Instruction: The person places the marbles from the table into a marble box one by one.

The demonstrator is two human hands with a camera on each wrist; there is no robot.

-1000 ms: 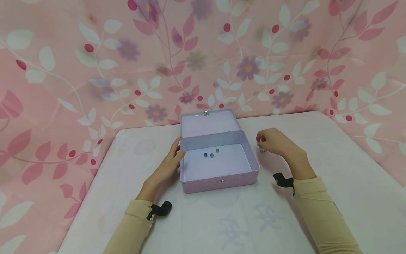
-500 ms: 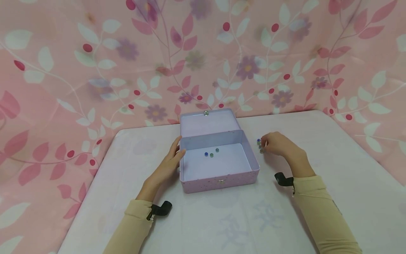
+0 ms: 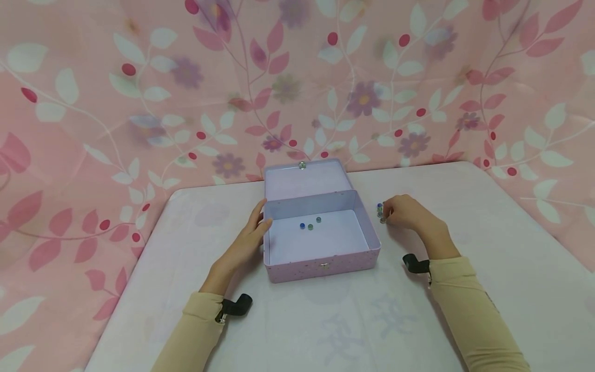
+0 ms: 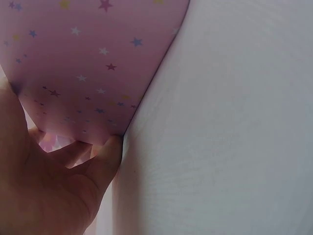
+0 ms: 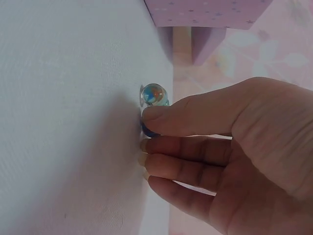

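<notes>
An open lilac tin box (image 3: 322, 262) stands on the white-covered table, with several small glass marbles on its floor: a blue marble (image 3: 302, 226) and two green ones. My left hand (image 3: 248, 237) rests against the box's left side, thumb near the rim; in the left wrist view the fingers touch its star-patterned wall. Right of the box, my right hand (image 3: 409, 213) is low over the table among several marbles (image 3: 379, 212). In the right wrist view, a dark blue marble (image 5: 149, 131) shows between thumb and index finger, mostly hidden. A clear swirled marble (image 5: 154, 94) sits beside the thumb.
The box's hinged lid (image 3: 307, 181) leans back behind it, near a pink floral cloth (image 3: 297, 88) that hangs along the table's far edge. Black wrist cameras (image 3: 416, 263) are strapped at both sleeves. The white table cover (image 3: 297, 325) spreads in front of the box.
My right hand has moved slightly right and nearer, so the marbles beside its fingertips show more. My left hand stays on the box, and the marbles inside look almost unchanged.
</notes>
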